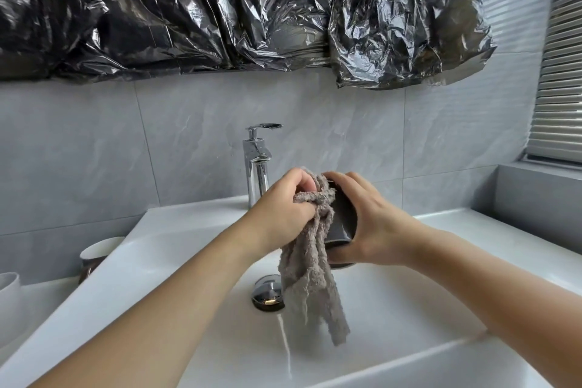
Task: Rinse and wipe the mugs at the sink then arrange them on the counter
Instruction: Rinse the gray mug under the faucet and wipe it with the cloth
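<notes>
Over the white sink (425, 365) my right hand (374, 224) grips a dark grey mug (341, 220), tilted with its mouth toward the faucet. My left hand (283, 208) is closed on a grey-brown terry cloth (311, 268), pressing it against the mug's rim and side; the rest of the cloth hangs down into the basin. Much of the mug is hidden by cloth and fingers. At the left, on the counter beside the sink, stand a white-and-brown mug (97, 253) and a white mug (9, 296) at the frame edge.
A chrome faucet (256, 164) stands behind the hands, no water running. A chrome drain plug (267, 293) sits in the basin. Black plastic sheeting (239, 9) covers the wall above the grey tiles. Window blinds (560, 72) at right above a grey ledge.
</notes>
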`<move>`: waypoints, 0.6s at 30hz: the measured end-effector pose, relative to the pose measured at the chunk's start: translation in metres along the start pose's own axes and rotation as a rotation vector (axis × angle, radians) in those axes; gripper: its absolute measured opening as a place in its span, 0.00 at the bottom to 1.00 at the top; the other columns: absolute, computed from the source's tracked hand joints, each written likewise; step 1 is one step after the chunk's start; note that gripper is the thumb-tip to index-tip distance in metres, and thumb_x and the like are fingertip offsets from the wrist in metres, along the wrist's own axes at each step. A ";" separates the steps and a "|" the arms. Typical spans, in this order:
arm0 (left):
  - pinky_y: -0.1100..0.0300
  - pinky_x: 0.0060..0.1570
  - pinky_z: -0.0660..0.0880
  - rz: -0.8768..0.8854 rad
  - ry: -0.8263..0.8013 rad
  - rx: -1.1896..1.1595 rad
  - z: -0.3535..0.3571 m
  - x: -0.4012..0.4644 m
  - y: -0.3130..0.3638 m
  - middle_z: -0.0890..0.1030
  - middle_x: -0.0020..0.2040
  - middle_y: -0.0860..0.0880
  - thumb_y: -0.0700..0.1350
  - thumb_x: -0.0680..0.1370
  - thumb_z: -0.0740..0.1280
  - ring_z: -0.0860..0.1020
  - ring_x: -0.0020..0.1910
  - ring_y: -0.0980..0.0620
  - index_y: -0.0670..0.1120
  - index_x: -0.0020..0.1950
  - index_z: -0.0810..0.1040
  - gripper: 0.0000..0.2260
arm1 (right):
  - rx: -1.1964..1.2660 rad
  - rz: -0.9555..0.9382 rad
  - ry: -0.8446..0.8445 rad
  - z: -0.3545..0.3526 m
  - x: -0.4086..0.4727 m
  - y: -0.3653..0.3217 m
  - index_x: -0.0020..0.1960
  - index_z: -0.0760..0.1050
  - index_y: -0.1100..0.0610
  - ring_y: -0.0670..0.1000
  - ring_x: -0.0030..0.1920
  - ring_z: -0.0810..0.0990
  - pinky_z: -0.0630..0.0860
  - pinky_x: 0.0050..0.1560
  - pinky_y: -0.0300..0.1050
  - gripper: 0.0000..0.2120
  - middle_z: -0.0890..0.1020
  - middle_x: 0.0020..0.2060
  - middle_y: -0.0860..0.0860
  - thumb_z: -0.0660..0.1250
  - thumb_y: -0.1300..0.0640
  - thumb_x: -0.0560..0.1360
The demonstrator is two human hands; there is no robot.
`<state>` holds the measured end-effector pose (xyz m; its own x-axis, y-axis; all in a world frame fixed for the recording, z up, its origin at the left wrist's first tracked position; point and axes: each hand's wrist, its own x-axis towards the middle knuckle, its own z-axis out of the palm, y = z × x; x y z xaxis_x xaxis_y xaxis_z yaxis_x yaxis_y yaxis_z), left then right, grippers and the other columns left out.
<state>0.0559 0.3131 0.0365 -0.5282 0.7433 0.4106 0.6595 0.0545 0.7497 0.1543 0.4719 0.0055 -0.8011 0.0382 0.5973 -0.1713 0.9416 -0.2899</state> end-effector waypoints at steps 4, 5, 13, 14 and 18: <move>0.59 0.28 0.64 -0.062 0.031 -0.252 -0.005 -0.003 0.000 0.71 0.37 0.48 0.28 0.76 0.59 0.69 0.32 0.51 0.50 0.41 0.68 0.16 | 0.091 0.007 -0.029 0.003 -0.003 -0.002 0.76 0.56 0.43 0.40 0.65 0.70 0.67 0.67 0.37 0.58 0.68 0.64 0.39 0.78 0.35 0.53; 0.59 0.29 0.65 -0.060 0.059 -0.348 -0.008 -0.003 0.000 0.72 0.36 0.48 0.27 0.77 0.58 0.70 0.31 0.51 0.49 0.42 0.68 0.16 | 0.157 0.056 -0.037 0.003 -0.003 -0.002 0.77 0.54 0.41 0.38 0.67 0.69 0.67 0.68 0.35 0.59 0.68 0.66 0.38 0.78 0.34 0.52; 0.59 0.30 0.73 -0.080 0.113 -0.742 -0.017 -0.007 0.002 0.79 0.35 0.46 0.28 0.78 0.56 0.76 0.31 0.50 0.47 0.46 0.70 0.15 | 0.476 0.223 -0.123 0.000 -0.001 0.005 0.71 0.63 0.41 0.43 0.57 0.82 0.80 0.60 0.53 0.51 0.81 0.58 0.42 0.84 0.40 0.53; 0.59 0.30 0.73 -0.082 0.119 -0.734 -0.017 -0.006 0.001 0.78 0.35 0.46 0.28 0.78 0.56 0.76 0.31 0.50 0.47 0.46 0.70 0.14 | 0.479 0.232 -0.114 0.000 -0.001 0.005 0.70 0.64 0.41 0.43 0.57 0.82 0.80 0.59 0.53 0.51 0.81 0.58 0.43 0.84 0.41 0.52; 0.58 0.42 0.73 0.036 0.262 -0.317 -0.012 0.000 -0.008 0.78 0.44 0.49 0.33 0.78 0.61 0.75 0.41 0.51 0.50 0.47 0.74 0.12 | 0.390 0.243 -0.036 -0.004 -0.002 0.003 0.66 0.64 0.39 0.38 0.54 0.80 0.79 0.53 0.41 0.49 0.79 0.57 0.41 0.82 0.37 0.49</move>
<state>0.0439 0.3046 0.0368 -0.6533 0.5434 0.5272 0.5042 -0.2073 0.8384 0.1575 0.4755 0.0061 -0.8629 0.2239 0.4530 -0.1737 0.7104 -0.6820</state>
